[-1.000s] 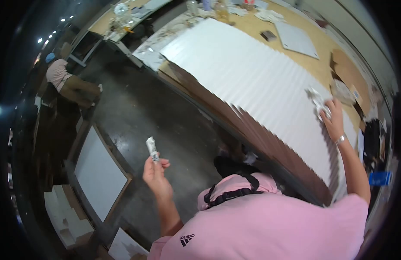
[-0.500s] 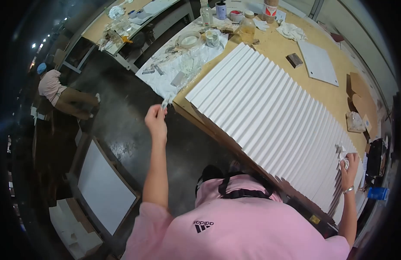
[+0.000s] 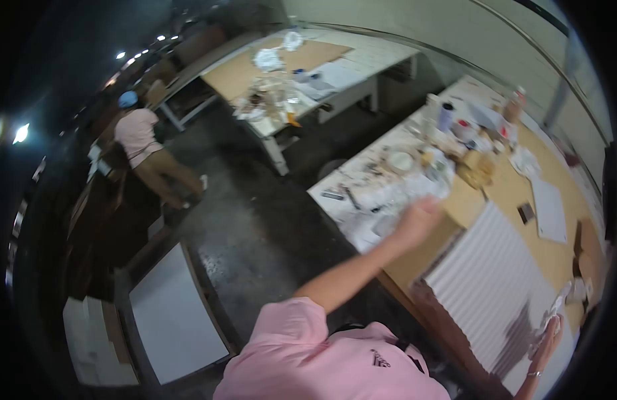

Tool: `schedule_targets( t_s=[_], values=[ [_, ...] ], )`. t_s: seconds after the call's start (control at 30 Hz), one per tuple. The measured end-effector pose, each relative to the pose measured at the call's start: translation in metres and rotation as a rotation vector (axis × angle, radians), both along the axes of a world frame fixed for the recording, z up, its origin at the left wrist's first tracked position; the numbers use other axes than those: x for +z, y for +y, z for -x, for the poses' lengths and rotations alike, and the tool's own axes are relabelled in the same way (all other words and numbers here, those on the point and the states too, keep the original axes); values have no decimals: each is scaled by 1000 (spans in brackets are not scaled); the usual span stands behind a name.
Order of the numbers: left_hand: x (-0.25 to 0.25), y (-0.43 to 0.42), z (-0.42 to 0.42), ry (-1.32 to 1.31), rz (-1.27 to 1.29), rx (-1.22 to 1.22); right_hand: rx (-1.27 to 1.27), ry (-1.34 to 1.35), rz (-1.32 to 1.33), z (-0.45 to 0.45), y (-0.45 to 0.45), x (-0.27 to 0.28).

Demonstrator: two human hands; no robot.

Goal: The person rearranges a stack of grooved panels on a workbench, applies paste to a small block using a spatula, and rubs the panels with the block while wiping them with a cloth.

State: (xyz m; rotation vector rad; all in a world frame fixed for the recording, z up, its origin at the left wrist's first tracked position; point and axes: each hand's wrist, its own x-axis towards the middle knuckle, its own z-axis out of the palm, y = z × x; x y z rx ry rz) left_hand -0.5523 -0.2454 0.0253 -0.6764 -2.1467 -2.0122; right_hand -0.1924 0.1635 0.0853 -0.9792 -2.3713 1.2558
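Note:
Smeared by motion, my left hand [image 3: 418, 225] hangs over the near side of the cluttered white sheet [image 3: 362, 230] on the table; whether its fingers hold anything is hidden by the blur. My right hand [image 3: 546, 339] is at the right end of a row of overlapping white strips or panels [image 3: 485, 267], with a crumpled white rag [image 3: 559, 303] in its fingers. The ridged white pieces lie across the tan tabletop [image 3: 425, 257]. A jar of yellowish liquid [image 3: 477, 168] stands beyond my left hand.
Bottles and a purple can [image 3: 446, 117] stand at the back of the table. A dark block [image 3: 526, 213] and white board [image 3: 548, 210] lie behind the panels. Another cluttered table [image 3: 282, 133] is farther off. A person in a blue cap [image 3: 138, 137] bends at the left. A white panel [image 3: 175, 313] leans low.
My view has swung to the left. My left hand has moved from the table's corner to above the cluttered sheet. The right hand stays by the white panels with the rag.

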Motion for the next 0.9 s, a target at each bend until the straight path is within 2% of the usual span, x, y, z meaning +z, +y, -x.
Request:
schedule_targets(
  t_s=[0.03,0.07,0.1,0.17,0.23,0.37,0.4,0.5,0.53,0.67,0.77,0.83,0.9],
  values=[
    [16,5,-16,-106,125,-412,-6,118,49,26,-33,-1],
    [45,10,-48,60,222,-491,-21,236,98,54,-63,-11],
    [47,23,-75,398,80,-490,42,318,230,76,-97,-8],
    [68,27,-113,487,150,-492,244,426,588,119,-168,9],
    [73,22,-115,375,104,-516,346,429,601,140,-214,19],
    [61,3,-94,85,89,-660,393,161,429,140,-207,17],
    [61,-2,-93,72,-10,-651,418,100,368,137,-205,17],
    [52,-1,-84,201,-19,-537,554,158,185,129,-206,27],
    [54,5,-85,133,-85,-495,529,165,207,124,-203,35],
    [80,40,-110,455,48,-306,398,230,190,77,-129,20],
    [92,90,-168,616,128,-574,233,223,116,18,-53,14],
    [63,140,-219,779,73,-715,130,188,118,-33,-1,15],
    [49,177,-252,926,292,-998,46,85,123,-91,63,16]
  ],
)
